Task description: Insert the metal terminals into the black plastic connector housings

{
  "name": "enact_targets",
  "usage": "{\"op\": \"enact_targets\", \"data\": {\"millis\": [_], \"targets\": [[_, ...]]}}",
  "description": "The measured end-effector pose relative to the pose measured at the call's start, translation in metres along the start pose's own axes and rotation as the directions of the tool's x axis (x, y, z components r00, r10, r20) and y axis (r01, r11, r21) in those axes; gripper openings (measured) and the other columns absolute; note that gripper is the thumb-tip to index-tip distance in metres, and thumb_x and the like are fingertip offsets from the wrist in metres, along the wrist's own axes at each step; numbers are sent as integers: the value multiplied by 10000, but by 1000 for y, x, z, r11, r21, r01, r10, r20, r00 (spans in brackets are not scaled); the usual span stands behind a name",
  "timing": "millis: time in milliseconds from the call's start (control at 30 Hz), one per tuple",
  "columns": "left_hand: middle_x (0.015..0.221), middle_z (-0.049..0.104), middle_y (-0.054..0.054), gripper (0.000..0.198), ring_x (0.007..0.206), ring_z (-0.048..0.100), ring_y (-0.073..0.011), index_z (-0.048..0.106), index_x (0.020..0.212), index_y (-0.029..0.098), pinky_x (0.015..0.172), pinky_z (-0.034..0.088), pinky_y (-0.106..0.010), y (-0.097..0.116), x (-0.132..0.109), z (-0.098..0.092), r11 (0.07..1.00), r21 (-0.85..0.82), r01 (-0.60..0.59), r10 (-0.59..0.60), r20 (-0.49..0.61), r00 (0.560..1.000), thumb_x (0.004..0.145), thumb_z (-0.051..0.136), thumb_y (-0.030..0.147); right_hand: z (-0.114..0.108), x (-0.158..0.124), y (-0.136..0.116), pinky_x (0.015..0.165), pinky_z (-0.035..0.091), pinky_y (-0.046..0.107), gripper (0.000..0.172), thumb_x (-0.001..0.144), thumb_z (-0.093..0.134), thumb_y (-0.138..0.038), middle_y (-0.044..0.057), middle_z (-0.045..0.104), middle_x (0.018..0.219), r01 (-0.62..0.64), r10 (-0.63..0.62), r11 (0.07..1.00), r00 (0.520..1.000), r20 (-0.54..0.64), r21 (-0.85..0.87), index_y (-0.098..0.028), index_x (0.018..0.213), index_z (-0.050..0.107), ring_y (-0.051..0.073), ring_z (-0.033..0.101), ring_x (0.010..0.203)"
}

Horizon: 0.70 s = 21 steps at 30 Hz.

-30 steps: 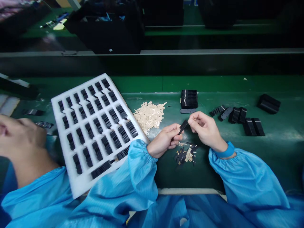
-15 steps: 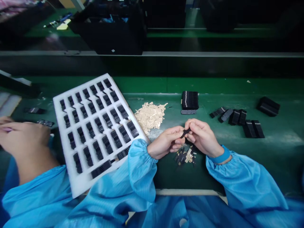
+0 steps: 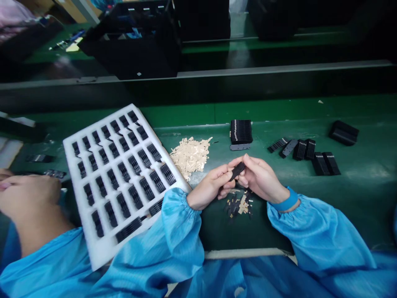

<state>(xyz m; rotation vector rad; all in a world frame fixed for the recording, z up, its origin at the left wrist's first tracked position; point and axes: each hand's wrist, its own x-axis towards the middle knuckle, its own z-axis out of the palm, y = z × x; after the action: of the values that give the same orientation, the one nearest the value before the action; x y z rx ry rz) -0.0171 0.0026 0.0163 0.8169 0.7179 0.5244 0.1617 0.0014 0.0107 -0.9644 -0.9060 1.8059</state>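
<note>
Between my two hands is a small black rectangular part (image 3: 237, 171), tilted, with one face turned up. My left hand (image 3: 210, 184) pinches its lower left end between thumb and fingers. At the upper right end, my right hand (image 3: 261, 177) has its fingers closed on the same part; a blue band circles that wrist. Below the hands lies a small heap of black and beige strips (image 3: 243, 205). Left of them is a pile of beige flat pieces (image 3: 192, 155). Beyond my hands stands a row of black slotted parts (image 3: 242, 131), with a grey plate (image 3: 240, 147) before it.
A white foam tray (image 3: 99, 257) holding rows of black parts lies at left, partly under my left sleeve. Another person's hand (image 3: 31, 194) is at the far left. Several black blocks (image 3: 326, 164) lie at right. A black bin (image 3: 136, 54) stands behind the ledge.
The black part has turned in my fingers, so more of its broad face shows. My camera view has shifted slightly. Both hands stay on the part.
</note>
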Motion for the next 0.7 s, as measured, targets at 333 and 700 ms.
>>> {"op": "enact_targets", "data": {"millis": [333,700], "targets": [[677,411,58,237,531,367,-75,489,932,204,507,310,-199,-4,3,1,952,288,-105,155,-157,975,988,469,433,-2,3,1,636,489,276,353,842,755,-385,20,649,874,209,-272,797,962,-28,-566,-231,1155,703,143,585,709],[683,585,18,402,548,494,-104,597,1005,184,542,401,-226,-8,7,-2,880,454,-141,263,-218,940,1031,329,482,-24,9,-10,429,316,227,310,941,632,-485,-52,517,548,83,-147,923,979,-145,-376,-183,870,643,85,425,434]]}}
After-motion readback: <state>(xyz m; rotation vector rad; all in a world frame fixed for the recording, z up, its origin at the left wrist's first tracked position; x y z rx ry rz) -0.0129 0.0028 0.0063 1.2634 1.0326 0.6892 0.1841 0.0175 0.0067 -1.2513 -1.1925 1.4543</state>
